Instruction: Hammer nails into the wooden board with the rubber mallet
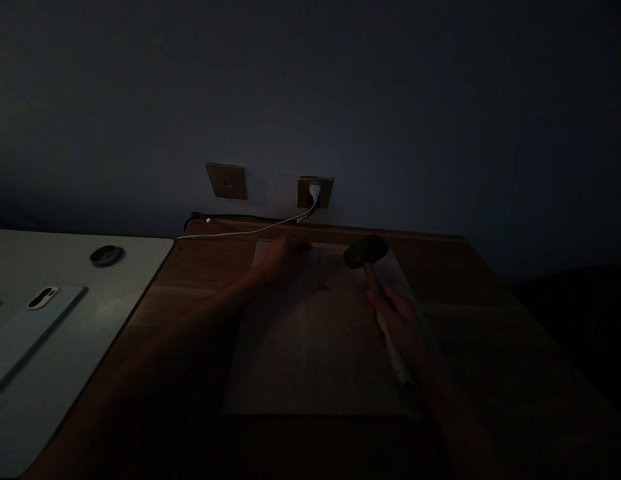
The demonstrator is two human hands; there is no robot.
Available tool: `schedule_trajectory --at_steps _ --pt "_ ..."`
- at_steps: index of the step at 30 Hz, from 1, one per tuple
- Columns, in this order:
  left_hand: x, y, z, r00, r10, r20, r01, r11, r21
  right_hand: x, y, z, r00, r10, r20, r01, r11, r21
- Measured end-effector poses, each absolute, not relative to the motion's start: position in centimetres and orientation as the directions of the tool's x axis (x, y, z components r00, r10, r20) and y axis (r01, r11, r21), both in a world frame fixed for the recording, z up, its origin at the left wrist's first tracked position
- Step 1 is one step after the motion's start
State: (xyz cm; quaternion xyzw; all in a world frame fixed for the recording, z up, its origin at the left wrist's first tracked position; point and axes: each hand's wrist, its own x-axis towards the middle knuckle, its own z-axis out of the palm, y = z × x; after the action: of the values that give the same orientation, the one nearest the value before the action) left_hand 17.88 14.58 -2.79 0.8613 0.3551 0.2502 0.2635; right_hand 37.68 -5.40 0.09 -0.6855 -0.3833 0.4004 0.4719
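Observation:
The scene is very dark. A pale wooden board point(310, 347) lies on a brown wooden table point(490, 347). My right hand point(403, 320) is wrapped round the handle of a hammer with a dark head point(366, 252), raised over the board's far right part. My left hand point(280, 259) reaches to the board's far edge, its fingers pinched on something small and dark that I cannot make out. A small dark mark, perhaps a nail point(323, 288), lies on the board between the hands.
A white surface point(80, 347) adjoins the table on the left, with a phone point(30, 327) and a round dark object point(107, 255). On the wall are a switch plate point(227, 181) and a socket point(315, 192) with a white plug and cable.

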Motion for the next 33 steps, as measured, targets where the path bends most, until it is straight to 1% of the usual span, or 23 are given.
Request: schedule_trajectory --at_steps 3,6,10,15,19,28,33 --pt "17.6 14.9 -3.6 0.644 0.726 0.243 0.432 -0.607 0.667 37.1 -4.8 0.0 0.356 0.915 -0.188 0.135 -0.250 -0.959" --pt "17.6 14.6 -4.0 0.667 0.700 0.255 0.403 -0.627 0.667 36.8 -4.6 0.1 0.330 0.920 -0.212 0.111 -0.261 -0.959" --pt "17.5 14.6 -4.4 0.694 0.668 0.267 0.366 -0.647 0.669 36.6 -4.5 0.5 0.338 0.913 -0.227 0.106 -0.277 -0.955" --pt "17.6 15.0 -5.0 0.685 0.686 0.244 0.387 -0.627 0.676 36.3 -4.3 0.3 0.325 0.916 -0.234 0.107 -0.282 -0.953" --pt "17.6 15.0 -5.0 0.694 0.674 0.253 0.383 -0.644 0.662 36.0 -4.1 0.3 0.313 0.914 -0.259 0.100 -0.303 -0.948" --pt "17.8 14.8 -4.7 0.723 0.634 0.275 0.367 -0.689 0.625 35.6 -3.9 0.3 0.247 0.936 -0.250 0.180 -0.298 -0.937" --pt "17.8 15.0 -5.2 0.698 0.664 0.269 0.349 -0.643 0.682 35.1 -3.0 -0.2 0.222 0.942 -0.253 0.194 -0.297 -0.935"
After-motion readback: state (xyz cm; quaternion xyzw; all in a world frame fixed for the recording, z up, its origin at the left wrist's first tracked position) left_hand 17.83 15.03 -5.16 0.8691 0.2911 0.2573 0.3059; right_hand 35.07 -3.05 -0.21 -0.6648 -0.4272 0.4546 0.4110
